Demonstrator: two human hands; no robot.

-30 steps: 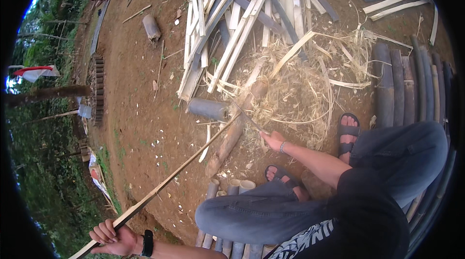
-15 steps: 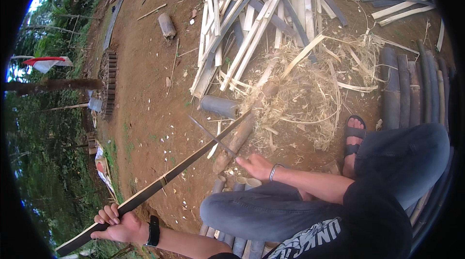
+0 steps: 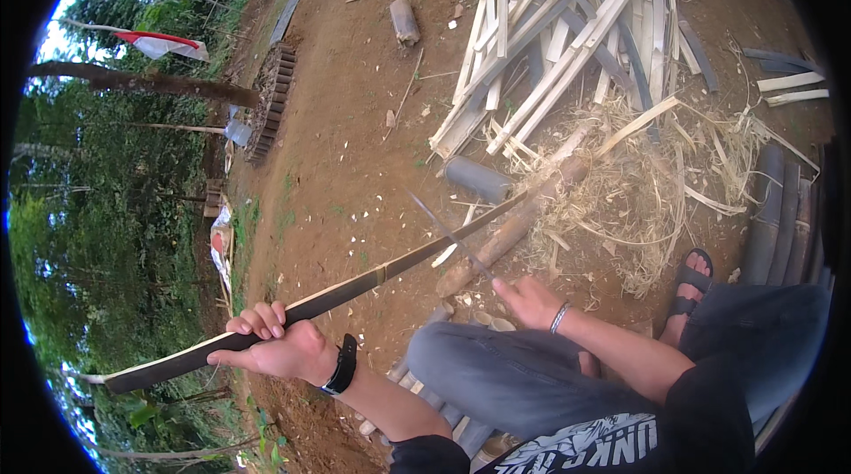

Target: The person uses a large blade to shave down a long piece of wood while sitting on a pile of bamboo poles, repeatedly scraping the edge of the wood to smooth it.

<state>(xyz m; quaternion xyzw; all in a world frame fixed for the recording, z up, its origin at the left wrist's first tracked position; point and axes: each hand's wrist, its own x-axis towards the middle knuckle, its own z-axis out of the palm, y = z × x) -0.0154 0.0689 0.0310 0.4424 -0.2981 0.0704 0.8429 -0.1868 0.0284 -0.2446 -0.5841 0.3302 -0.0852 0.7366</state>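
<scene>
A long split bamboo strip [image 3: 341,295], dark-skinned with a pale edge, slants from the lower left up to the middle. My left hand [image 3: 282,345] is closed around it near its lower end, with the fingers over the top edge and the thumb below. The far end lies over a round wooden log [image 3: 512,239] on the ground. My right hand [image 3: 530,301] is closed on a knife, whose handle is hidden in the fist. Its thin blade [image 3: 450,233] crosses the strip just short of the log; whether it cuts in cannot be seen.
Pale curly shavings [image 3: 634,199] heap beyond the log. Behind them lies a pile of split bamboo strips [image 3: 567,31]. A short dark bamboo piece [image 3: 477,180] sits by the log. Bamboo poles [image 3: 767,212] lie at the right, near my sandalled foot [image 3: 691,283].
The view has swung left, so the scene sits further right. My left hand has risen and the strip lies flatter. Both grips are the same, and the blade still crosses the strip near the log.
</scene>
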